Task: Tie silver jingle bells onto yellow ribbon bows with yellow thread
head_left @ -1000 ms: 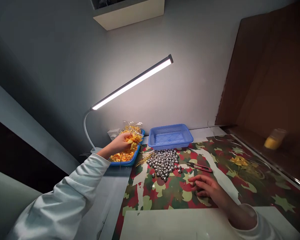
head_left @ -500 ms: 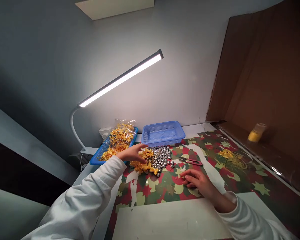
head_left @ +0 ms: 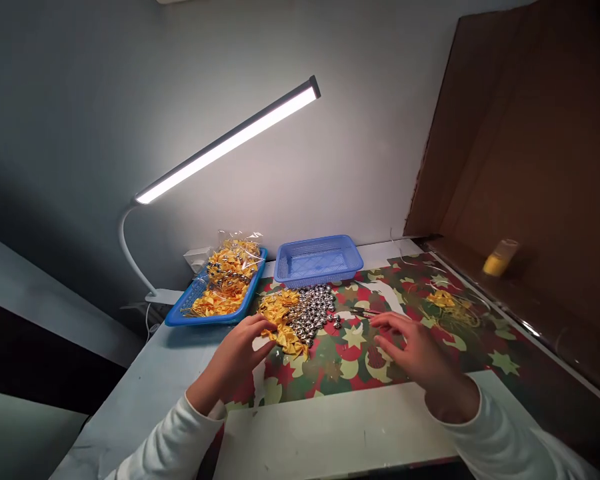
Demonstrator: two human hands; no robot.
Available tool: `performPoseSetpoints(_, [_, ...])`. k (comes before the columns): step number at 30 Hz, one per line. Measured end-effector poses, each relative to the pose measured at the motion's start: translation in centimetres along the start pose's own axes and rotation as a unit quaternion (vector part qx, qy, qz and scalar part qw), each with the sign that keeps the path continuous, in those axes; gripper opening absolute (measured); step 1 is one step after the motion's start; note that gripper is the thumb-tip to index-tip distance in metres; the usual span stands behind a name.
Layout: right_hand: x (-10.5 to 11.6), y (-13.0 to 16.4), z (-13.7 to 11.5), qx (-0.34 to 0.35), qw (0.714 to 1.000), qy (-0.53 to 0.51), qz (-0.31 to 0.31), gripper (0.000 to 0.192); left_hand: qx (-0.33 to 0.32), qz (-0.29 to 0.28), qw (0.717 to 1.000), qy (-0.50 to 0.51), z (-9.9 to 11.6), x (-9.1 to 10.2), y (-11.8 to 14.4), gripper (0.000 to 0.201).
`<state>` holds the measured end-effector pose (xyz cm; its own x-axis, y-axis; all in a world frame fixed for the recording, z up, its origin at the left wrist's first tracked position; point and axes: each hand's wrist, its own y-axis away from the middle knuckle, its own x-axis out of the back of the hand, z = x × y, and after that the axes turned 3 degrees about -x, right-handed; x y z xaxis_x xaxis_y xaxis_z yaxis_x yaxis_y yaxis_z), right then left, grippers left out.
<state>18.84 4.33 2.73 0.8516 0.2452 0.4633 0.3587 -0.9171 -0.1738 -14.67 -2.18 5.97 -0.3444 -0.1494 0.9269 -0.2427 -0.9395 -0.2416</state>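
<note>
My left hand [head_left: 241, 352] is over the near left side of a pile of yellow ribbon bows [head_left: 283, 319], thumb and fingers apart with nothing visible between them. Against the bows' right side lies a heap of small silver bells [head_left: 314, 310]. My right hand [head_left: 414, 348] hovers above the camouflage-patterned table cover [head_left: 330, 373], its thumb apart from the fingers, and I see nothing in it. Just beyond its fingertips are thread snips [head_left: 363, 311], whose handle end is partly covered by the hand.
A blue basket [head_left: 253, 297] at left holds more bows and a clear bag. Behind the bells stands another blue basket [head_left: 320, 275]. Yellow bows with loose cord [head_left: 447, 303] lie at right. A lit lamp [head_left: 230, 143] arches above; a pale board [head_left: 330, 433] lies in front.
My left hand has drawn back toward me from the top of the bow pile. My right hand has shifted slightly forward, near the snips, its fingers spreading. The camera view has tilted a little.
</note>
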Motion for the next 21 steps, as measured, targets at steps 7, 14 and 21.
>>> performPoseSetpoints(7, [0.6,-4.7,0.1,0.078,0.978,0.186,-0.045,0.012,-0.043,0.044,0.994,-0.095,3.0,-3.9,-4.8,0.008])
performPoseSetpoints(14, [1.5,-7.2,2.4,0.022,0.968,0.240,0.071,0.014,-0.011,0.118,0.986,-0.117,2.8,-5.7,-6.2,0.010])
performPoseSetpoints(21, [6.4,-7.5,3.9,-0.024,0.936,0.261,0.234,0.012,-0.034,0.125,0.981,-0.146,1.3,-6.4,-5.8,0.017])
